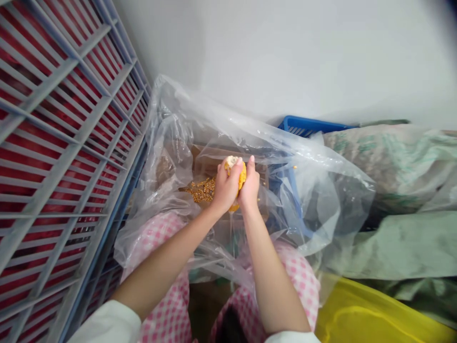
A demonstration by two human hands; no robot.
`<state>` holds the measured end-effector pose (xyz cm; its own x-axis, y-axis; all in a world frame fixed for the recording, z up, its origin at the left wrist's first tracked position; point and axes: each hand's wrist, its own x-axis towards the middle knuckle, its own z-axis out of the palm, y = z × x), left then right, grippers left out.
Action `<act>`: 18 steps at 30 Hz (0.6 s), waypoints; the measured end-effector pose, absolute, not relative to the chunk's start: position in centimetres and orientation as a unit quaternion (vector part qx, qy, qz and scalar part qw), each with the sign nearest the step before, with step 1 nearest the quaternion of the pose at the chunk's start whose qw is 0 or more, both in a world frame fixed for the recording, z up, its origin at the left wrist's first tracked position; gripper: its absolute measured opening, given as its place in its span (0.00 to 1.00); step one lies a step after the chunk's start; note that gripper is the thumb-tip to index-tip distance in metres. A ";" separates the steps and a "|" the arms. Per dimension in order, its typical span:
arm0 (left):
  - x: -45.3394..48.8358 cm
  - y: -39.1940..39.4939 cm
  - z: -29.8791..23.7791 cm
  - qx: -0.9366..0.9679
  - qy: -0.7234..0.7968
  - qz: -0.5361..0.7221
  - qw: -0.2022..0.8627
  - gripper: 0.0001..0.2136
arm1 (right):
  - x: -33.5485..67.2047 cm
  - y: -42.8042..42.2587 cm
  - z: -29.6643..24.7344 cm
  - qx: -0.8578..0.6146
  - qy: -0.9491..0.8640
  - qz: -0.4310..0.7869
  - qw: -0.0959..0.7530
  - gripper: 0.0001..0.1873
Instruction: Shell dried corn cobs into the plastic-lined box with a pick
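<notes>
Fingers (237, 167) closed on the corn cob (242, 175), my left hand (224, 189) and right hand (249, 189) either side, long axis roughly upright.

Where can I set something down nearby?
The top of the yellow tub, between the green sack and the pink-checked lap, has room. It's crowded inside the plastic bag, where the left hand and right hand grip the corn cob above loose kernels.
</notes>
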<state>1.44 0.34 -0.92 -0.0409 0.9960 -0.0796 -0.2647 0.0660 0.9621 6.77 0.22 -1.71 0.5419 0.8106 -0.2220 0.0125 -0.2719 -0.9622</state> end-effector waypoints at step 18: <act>0.9 0.8 -1.2 0.424 0.477 0.540 0.548 0.07 | 6.6 0.6 -2.1 -0.661 -0.262 0.441 0.548 0.29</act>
<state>0.89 0.77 -1.17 -0.0381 0.9971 -0.0653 -0.1871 0.0571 0.9807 6.56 0.64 -2.10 0.4731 0.8296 -0.2966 -0.1375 -0.2630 -0.9549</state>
